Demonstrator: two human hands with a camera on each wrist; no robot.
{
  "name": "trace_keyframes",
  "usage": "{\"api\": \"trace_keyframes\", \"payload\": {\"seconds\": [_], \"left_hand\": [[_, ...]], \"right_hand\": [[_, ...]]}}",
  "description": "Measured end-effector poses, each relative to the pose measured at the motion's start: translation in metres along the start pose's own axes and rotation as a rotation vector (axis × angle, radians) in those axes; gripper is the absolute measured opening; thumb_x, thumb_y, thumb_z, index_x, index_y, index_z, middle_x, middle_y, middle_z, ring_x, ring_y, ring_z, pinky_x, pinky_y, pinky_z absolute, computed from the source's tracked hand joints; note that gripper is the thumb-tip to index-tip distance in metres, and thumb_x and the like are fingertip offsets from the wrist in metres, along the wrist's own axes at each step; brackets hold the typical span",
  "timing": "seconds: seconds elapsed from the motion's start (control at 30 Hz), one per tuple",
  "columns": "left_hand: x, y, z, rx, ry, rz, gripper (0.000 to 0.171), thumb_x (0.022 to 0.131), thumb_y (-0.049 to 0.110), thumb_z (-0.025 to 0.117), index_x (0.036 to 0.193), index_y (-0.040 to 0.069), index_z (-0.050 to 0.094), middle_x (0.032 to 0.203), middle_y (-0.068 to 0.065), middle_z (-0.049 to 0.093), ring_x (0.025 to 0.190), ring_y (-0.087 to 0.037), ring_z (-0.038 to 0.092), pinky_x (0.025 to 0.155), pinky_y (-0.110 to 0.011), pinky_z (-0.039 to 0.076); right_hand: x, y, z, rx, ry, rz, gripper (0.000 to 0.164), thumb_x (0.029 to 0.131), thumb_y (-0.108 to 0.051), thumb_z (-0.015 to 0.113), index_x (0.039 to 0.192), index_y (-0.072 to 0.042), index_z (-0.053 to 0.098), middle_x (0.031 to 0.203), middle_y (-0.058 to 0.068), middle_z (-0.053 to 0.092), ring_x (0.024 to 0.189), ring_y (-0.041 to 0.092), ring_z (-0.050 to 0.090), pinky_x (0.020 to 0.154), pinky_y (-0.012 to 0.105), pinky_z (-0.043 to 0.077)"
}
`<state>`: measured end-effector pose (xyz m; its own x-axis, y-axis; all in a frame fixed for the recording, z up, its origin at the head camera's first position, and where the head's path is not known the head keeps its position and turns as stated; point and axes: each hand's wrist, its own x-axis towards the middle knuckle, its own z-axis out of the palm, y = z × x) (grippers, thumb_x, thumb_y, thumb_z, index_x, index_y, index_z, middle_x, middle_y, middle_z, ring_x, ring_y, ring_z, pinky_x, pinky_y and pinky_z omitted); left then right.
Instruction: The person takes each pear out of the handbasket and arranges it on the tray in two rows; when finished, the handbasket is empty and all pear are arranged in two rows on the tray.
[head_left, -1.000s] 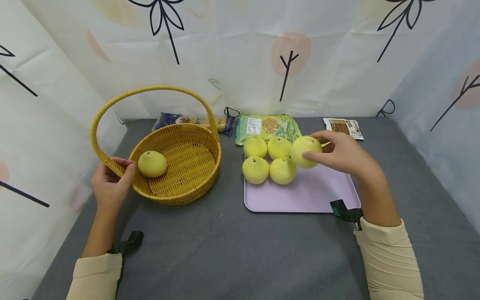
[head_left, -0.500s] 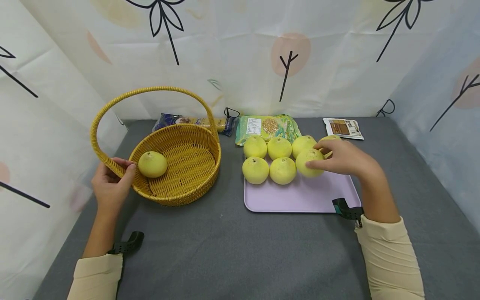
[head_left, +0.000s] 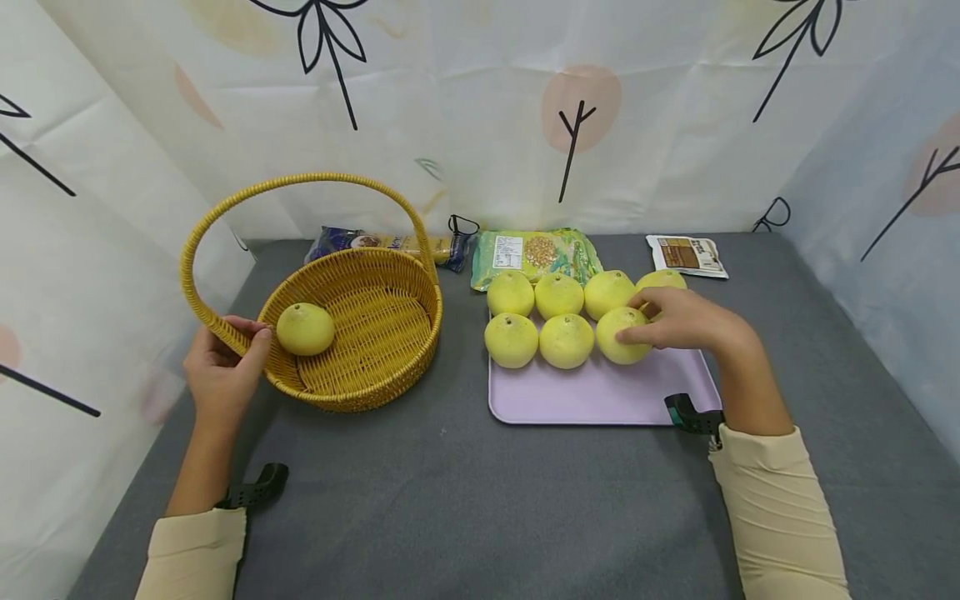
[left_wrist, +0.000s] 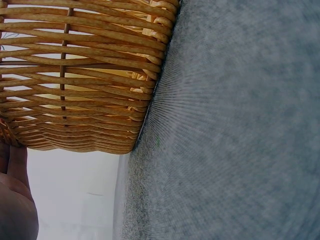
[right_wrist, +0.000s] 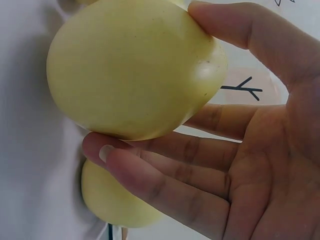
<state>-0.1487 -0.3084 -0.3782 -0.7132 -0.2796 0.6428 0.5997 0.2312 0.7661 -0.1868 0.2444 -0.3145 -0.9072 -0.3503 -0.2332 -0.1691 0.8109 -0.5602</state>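
Note:
My left hand grips the base of the handle on the yellow wicker basket, at the basket's left rim. In the left wrist view the woven wall fills the upper left, with the fingers at its edge. One round yellow-green fruit lies inside the basket, by its left wall. My right hand holds another yellow-green fruit between thumb and fingers, at the right end of the front row on the lilac tray. The right wrist view shows this fruit close up, with fingers along its side.
Several like fruits stand in two rows on the tray. Behind the tray lies a green food packet; a blue and yellow packet is behind the basket, and a small white-brown packet at the back right. A patterned cloth hangs behind.
My right hand has brought its fruit forward and slightly right, down to the front row on the tray, uncovering fruits of the back row. My left hand and the basket have stayed put.

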Motion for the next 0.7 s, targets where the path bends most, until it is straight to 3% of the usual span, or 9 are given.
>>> {"api": "trace_keyframes", "payload": {"seconds": [0.1,0.33,0.5,0.7], "left_hand": [[0.0001,-0.0004,-0.0002,-0.007,0.002,-0.001,0.023,0.083,-0.013,0.067,0.100,-0.023,0.057,0.089,-0.014,0.068,0.070,-0.013,0.063,0.058,-0.015,0.051],[0.0000,-0.0012,-0.0002,-0.005,0.002,0.004,0.023,0.083,-0.013,0.067,0.100,-0.023,0.057,0.088,-0.014,0.068,0.069,-0.012,0.063,0.058,-0.015,0.050],[-0.0001,-0.0014,0.0005,-0.003,-0.006,0.019,0.023,0.083,-0.013,0.067,0.100,-0.024,0.057,0.089,-0.016,0.068,0.069,-0.013,0.064,0.059,-0.015,0.051],[0.0000,-0.0014,0.0009,-0.048,-0.001,0.012,0.023,0.082,-0.014,0.067,0.100,-0.024,0.056,0.089,-0.016,0.068,0.070,-0.014,0.064,0.059,-0.015,0.052]], "right_hand": [[0.0008,0.0013,0.0005,-0.009,0.004,-0.008,0.059,0.088,-0.034,0.076,0.124,0.009,0.058,0.118,0.025,0.062,0.095,0.029,0.065,0.080,0.047,0.052],[0.0036,0.0052,0.0033,0.005,-0.010,-0.007,0.058,0.088,-0.034,0.077,0.124,0.008,0.058,0.120,0.026,0.060,0.097,0.031,0.064,0.085,0.050,0.050],[0.0047,0.0056,0.0043,-0.003,-0.006,-0.013,0.058,0.088,-0.035,0.076,0.124,0.007,0.058,0.121,0.025,0.061,0.109,0.036,0.059,0.088,0.052,0.049],[0.0051,0.0047,0.0041,0.011,-0.014,-0.013,0.058,0.087,-0.036,0.077,0.122,0.007,0.058,0.120,0.024,0.061,0.106,0.035,0.059,0.085,0.050,0.049]]}}
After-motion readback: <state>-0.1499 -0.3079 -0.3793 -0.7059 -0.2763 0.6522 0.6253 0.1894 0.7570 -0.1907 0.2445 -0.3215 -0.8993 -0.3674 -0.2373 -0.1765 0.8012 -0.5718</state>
